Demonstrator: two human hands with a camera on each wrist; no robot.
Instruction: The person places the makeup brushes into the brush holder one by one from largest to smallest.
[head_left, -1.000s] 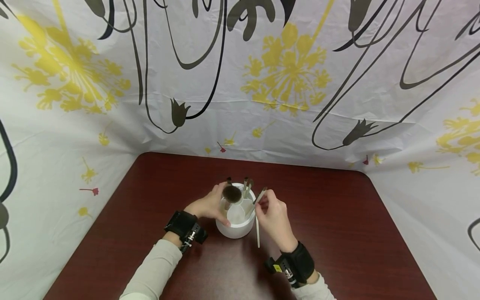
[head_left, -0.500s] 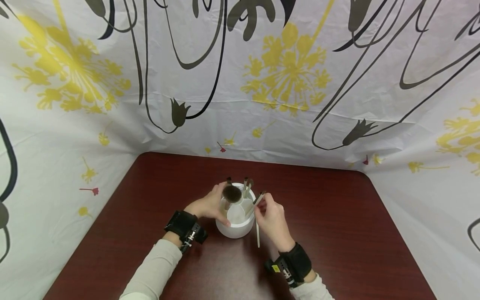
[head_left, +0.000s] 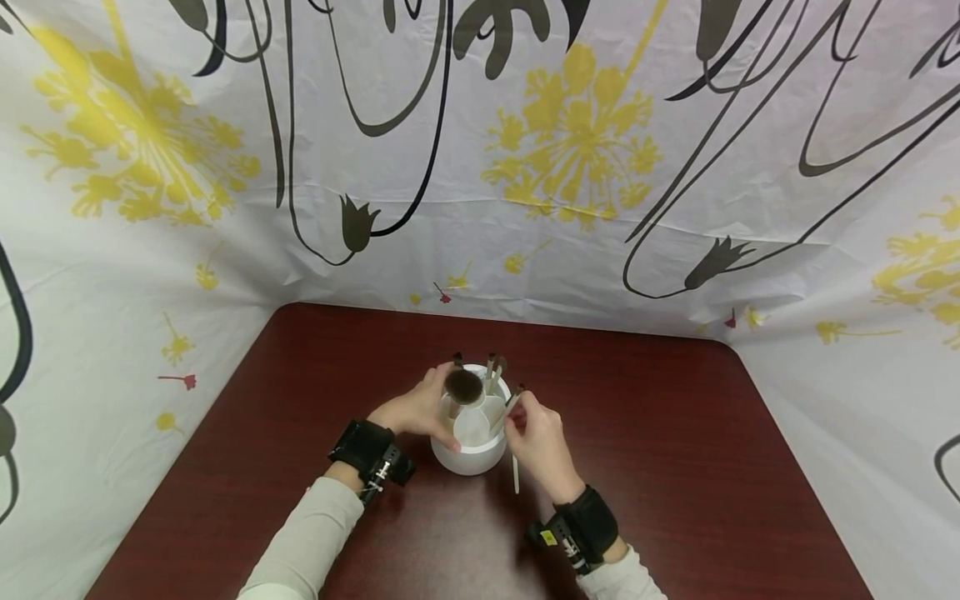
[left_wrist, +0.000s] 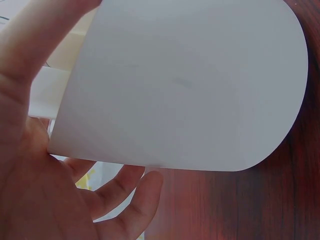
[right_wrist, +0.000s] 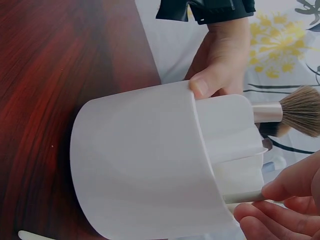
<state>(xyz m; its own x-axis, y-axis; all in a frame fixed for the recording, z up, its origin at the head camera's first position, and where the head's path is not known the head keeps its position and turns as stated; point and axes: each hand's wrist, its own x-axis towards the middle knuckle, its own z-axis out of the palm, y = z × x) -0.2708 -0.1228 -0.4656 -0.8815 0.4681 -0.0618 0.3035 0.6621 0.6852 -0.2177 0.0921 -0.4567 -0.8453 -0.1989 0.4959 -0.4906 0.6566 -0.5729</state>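
Observation:
A white round makeup brush holder (head_left: 467, 463) with inner compartments stands on the table. My left hand (head_left: 416, 412) grips it from the left, thumb at the front rim; the left wrist view shows the fingers along the holder's wall (left_wrist: 190, 85). At the right rim, my right hand (head_left: 542, 437) pinches a slim makeup brush (right_wrist: 245, 196) between thumb and fingers. Its handle reaches into the holder, bristles up; the handle's lower end is hidden by the wall. A large fluffy brush (right_wrist: 300, 111) and several smaller brushes (head_left: 495, 373) stand in the holder.
A thin pale handle (head_left: 516, 475) lies on the dark red wooden table (head_left: 660, 467), just right of the holder; its upper end is behind my right hand. A white patterned cloth (head_left: 570, 275) hangs around the table's back and sides.
My right hand has shifted slightly left and down with the slim makeup brush, closer to the holder's rim. My left hand keeps its grip in place.

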